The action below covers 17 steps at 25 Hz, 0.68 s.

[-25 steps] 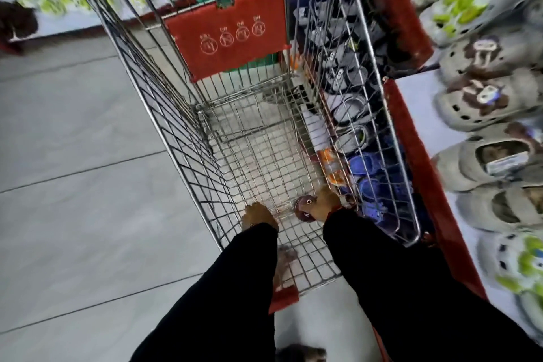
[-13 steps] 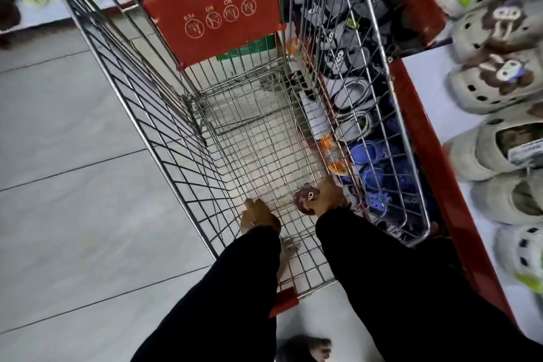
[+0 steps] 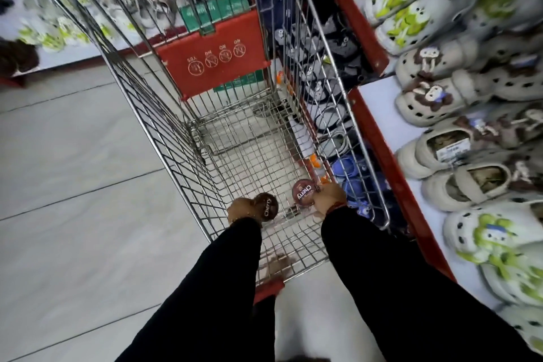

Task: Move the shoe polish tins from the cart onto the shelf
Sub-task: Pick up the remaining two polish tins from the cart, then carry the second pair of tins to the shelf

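Both my arms, in black sleeves, reach down into a wire shopping cart [image 3: 164, 132]. My left hand [image 3: 239, 210] grips a round dark brown shoe polish tin [image 3: 266, 206] with "Cherry" on its lid. A second round tin [image 3: 303, 192], reddish-brown with the same word, sits in my right hand [image 3: 327, 195]. Each tin is held just above the cart's wire floor near its near end. The shelf [image 3: 379, 114], white with a red edge, runs along the right of the cart.
Rows of cream and green-patterned clogs [image 3: 426, 97] fill the shelf on the right. A red child-seat flap [image 3: 214, 56] closes the cart's far end. Blue clogs [image 3: 346, 167] lie on a lower shelf beyond the cart's right wall. Grey tiled floor [image 3: 73, 185] spreads left.
My left hand has taken hold of a dark brown tin and turned it into view. The right hand keeps its tin. The camera has tilted up slightly.
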Each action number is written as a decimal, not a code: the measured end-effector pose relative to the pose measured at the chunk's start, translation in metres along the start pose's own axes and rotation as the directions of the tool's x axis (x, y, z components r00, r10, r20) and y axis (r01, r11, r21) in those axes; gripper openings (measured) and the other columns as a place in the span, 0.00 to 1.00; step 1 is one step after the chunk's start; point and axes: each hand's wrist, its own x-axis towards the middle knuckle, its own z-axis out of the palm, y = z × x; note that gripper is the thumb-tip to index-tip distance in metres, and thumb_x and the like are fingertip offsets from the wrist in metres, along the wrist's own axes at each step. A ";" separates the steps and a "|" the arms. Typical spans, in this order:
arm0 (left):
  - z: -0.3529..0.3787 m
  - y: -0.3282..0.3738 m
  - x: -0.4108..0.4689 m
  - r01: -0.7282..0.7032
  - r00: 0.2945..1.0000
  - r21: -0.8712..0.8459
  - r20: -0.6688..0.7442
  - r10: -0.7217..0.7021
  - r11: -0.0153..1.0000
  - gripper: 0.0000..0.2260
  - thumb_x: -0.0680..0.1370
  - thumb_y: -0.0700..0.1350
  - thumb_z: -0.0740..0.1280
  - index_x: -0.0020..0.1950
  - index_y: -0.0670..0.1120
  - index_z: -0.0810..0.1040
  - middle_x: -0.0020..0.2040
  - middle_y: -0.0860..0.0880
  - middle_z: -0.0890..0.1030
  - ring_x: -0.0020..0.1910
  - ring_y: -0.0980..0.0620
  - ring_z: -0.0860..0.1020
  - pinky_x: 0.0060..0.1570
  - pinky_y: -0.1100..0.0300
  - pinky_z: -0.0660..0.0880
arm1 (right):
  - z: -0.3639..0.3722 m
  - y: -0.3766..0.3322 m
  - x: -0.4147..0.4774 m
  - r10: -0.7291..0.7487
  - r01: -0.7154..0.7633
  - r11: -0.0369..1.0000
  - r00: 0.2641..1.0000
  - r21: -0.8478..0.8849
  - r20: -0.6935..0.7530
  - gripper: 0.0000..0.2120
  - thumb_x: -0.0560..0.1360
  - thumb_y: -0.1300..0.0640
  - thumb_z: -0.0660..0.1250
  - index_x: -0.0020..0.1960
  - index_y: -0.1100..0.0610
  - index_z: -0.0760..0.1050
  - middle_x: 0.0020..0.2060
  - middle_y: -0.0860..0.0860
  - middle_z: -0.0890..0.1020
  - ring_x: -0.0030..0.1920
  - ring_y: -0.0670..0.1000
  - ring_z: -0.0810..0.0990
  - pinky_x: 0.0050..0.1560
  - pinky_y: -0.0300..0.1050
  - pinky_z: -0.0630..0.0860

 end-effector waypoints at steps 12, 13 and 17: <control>-0.078 0.046 -0.144 -0.283 0.959 -0.609 -0.184 0.214 0.741 0.17 0.78 0.44 0.70 0.63 0.35 0.81 0.59 0.36 0.84 0.57 0.41 0.83 0.59 0.51 0.80 | -0.097 -0.033 -0.145 -0.182 0.281 0.768 0.957 0.575 -0.225 0.14 0.76 0.62 0.70 0.59 0.68 0.80 0.54 0.66 0.85 0.54 0.65 0.85 0.60 0.64 0.79; -0.082 0.052 -0.159 -0.319 0.947 -0.641 -0.188 0.259 0.698 0.17 0.78 0.43 0.70 0.63 0.34 0.81 0.58 0.36 0.84 0.52 0.42 0.83 0.52 0.55 0.82 | -0.109 -0.032 -0.160 -0.203 0.313 0.739 0.948 0.597 -0.245 0.16 0.76 0.62 0.70 0.61 0.69 0.79 0.56 0.67 0.84 0.54 0.65 0.85 0.61 0.63 0.79; -0.095 0.077 -0.218 -0.370 0.913 -0.758 -0.192 0.360 0.536 0.18 0.76 0.42 0.72 0.63 0.35 0.80 0.57 0.38 0.84 0.49 0.45 0.83 0.55 0.50 0.82 | -0.157 -0.020 -0.219 -0.235 0.418 0.497 0.908 0.761 -0.346 0.16 0.77 0.66 0.68 0.63 0.71 0.74 0.55 0.68 0.82 0.40 0.56 0.82 0.45 0.45 0.84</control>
